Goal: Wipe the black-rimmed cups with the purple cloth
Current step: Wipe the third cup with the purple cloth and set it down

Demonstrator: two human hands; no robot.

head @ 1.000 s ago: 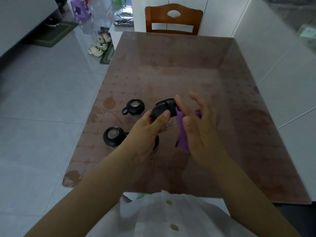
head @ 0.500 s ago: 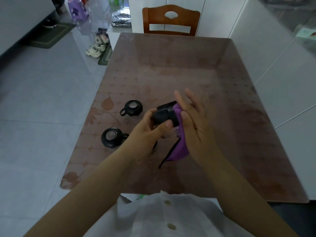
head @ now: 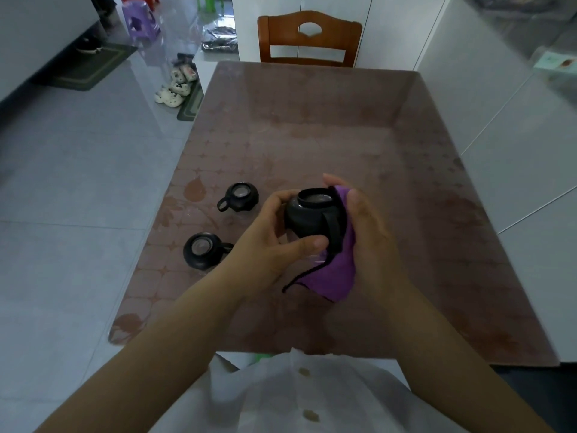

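My left hand [head: 268, 242] grips a black cup [head: 307, 215] above the table, mouth up and handle facing me. Against the cup's right side, my right hand [head: 371, 232] presses the purple cloth [head: 335, 273]; the cloth's black-edged tail hangs below the cup. Two more black cups stand on the table to the left: one [head: 240, 196] farther away with its handle at the lower left, and one [head: 203, 250] nearer with its handle pointing right, partly behind my left wrist.
The brown patterned table [head: 312, 135] stretches away to a wooden chair [head: 309, 39] at its far end. White cabinets line the right side. On the floor to the left lie shoes [head: 176, 85], a mat and a purple stool [head: 140, 17].
The cup has turned from lying on its side to mouth up. My right hand has closed the cloth around the cup's right side, and the cloth's tail now hangs lower.
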